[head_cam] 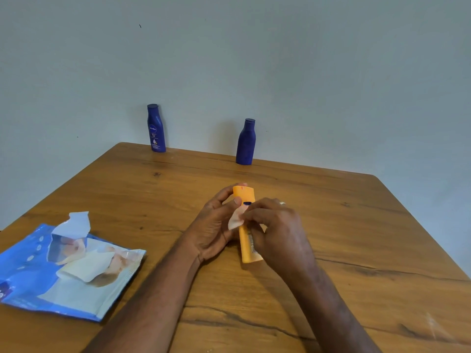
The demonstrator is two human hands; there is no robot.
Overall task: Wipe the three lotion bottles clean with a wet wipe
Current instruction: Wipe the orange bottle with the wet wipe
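An orange lotion bottle [246,240] lies tilted just above the middle of the wooden table [356,238], cap end pointing away from me. My left hand [212,225] grips it near the cap, thumb on top. My right hand [277,230] pinches a small white wet wipe [234,220] against the bottle's side. Two dark blue lotion bottles stand upright at the table's far edge by the wall: a labelled one [156,128] at the left and a plain one [246,142] further right.
A blue wet-wipe pack [33,281] lies on the table at the near left, its flap peeled up and a white wipe showing in the opening. A pale wall rises right behind the table.
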